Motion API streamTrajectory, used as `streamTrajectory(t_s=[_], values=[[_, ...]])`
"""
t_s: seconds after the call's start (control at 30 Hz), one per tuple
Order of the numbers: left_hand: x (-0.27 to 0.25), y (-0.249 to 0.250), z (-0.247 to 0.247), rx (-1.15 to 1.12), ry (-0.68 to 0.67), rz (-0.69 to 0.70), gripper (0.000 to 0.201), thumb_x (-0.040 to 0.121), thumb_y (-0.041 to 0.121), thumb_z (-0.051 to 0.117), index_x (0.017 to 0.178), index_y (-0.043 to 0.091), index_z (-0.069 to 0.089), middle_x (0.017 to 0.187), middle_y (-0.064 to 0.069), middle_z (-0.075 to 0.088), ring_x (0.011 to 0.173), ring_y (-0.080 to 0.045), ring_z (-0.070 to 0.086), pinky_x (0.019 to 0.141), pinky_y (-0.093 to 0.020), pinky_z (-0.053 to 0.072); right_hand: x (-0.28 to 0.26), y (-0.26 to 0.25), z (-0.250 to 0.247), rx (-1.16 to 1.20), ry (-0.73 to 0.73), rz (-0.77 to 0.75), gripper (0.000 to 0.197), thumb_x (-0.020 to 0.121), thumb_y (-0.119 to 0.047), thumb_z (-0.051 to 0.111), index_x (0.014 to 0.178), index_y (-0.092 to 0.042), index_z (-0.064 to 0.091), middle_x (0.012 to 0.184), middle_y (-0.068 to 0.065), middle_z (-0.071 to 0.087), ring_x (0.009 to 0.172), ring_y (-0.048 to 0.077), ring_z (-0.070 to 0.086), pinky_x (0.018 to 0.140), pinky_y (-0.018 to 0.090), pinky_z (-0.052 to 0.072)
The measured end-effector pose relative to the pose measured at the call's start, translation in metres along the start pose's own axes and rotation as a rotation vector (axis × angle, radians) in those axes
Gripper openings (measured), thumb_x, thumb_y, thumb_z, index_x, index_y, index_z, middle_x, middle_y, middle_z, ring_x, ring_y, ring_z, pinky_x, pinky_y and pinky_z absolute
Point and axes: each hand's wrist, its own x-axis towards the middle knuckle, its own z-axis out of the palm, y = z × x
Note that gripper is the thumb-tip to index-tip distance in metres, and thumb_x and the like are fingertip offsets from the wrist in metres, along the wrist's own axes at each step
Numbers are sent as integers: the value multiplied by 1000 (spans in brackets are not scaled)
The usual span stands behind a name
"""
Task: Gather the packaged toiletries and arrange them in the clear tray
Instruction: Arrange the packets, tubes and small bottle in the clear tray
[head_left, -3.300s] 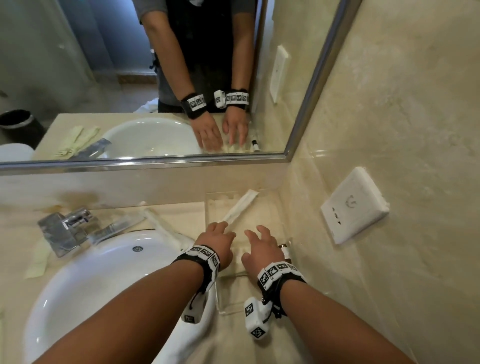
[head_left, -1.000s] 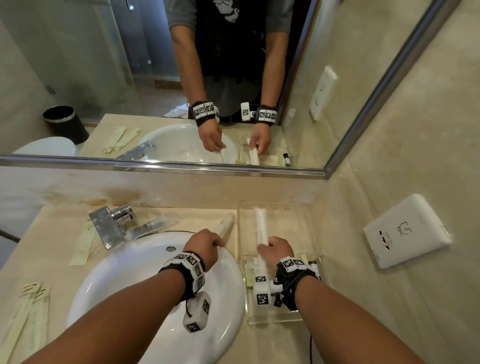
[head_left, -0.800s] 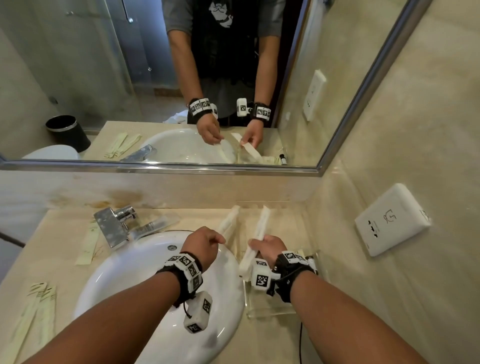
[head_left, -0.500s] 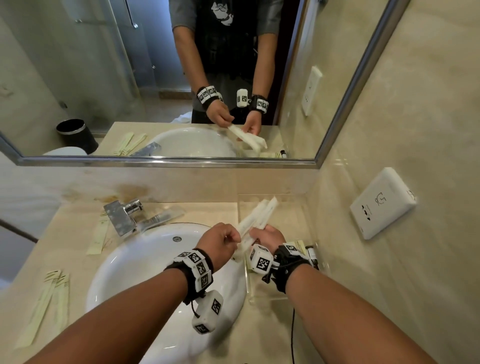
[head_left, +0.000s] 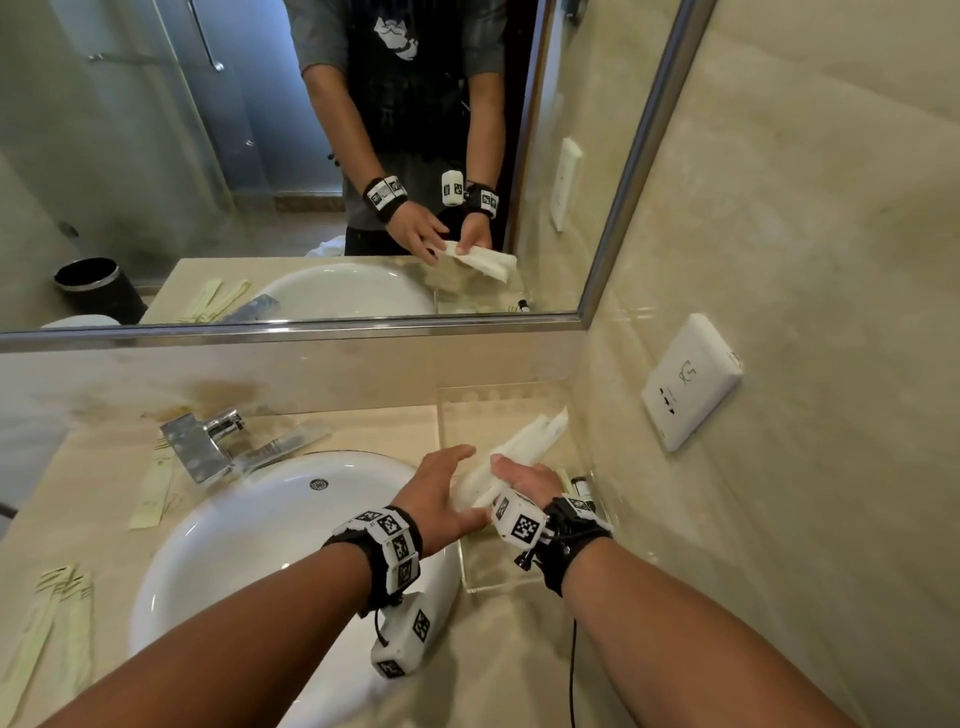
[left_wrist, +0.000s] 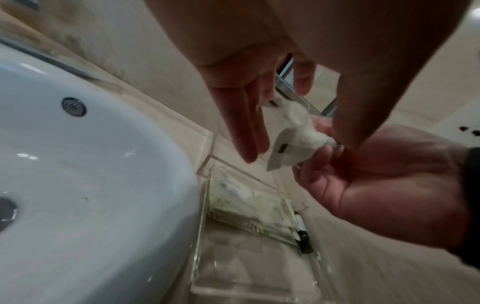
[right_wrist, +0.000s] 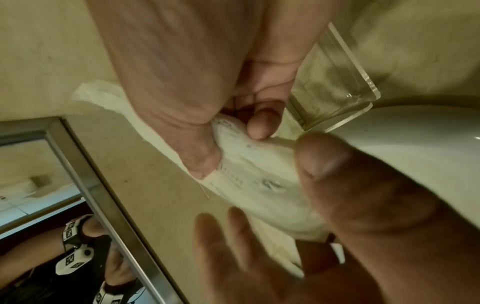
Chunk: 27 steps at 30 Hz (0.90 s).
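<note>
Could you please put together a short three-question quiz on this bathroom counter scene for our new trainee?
1. True or false: the left hand grips the white packets.
2. Which hand holds the white packets? A left, B right, C both.
3. Fill in: the clear tray sits between the wall and the ____.

Key:
1. False; its fingers are straight beside them.
2. B; the right hand pinches them above the tray.
3. The sink.

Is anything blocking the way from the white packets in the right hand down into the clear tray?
Nothing visible does. The right hand holds the white packets directly over the clear tray; the open left hand sits beside them, over the tray's sink-side edge.
</note>
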Motion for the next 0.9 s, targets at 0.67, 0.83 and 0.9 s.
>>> streamTrajectory(t_s=[0.67, 0.83, 0.9], values=[[8, 4, 36, 24, -423, -177, 23, 97, 38, 55, 90, 17, 61, 72, 4, 69, 59, -13, 60, 60, -27, 50, 28, 55, -70, 147, 271, 133, 94, 48, -70, 80, 120, -11, 66, 87, 10, 71, 70, 30, 72, 67, 40, 56], [10, 5, 45, 54, -400, -155, 26, 99, 41, 50, 91, 17, 55, 67, 1, 55, 54, -16, 48, 56, -27, 46, 4, 41, -69, 183, 272, 127, 62, 67, -54, 81, 110, -10, 72, 86, 12, 78, 77, 31, 75, 82, 46, 60], [11, 7, 46, 124, -416, -153, 26, 101, 38, 48, 90, 16, 54, 67, 2, 53, 54, -13, 47, 57, -26, 45, -1, 41, -73, 173, 337, 142, 62, 72, -60, 76, 112, -13, 70, 95, 13, 77, 78, 31, 76, 71, 41, 61]])
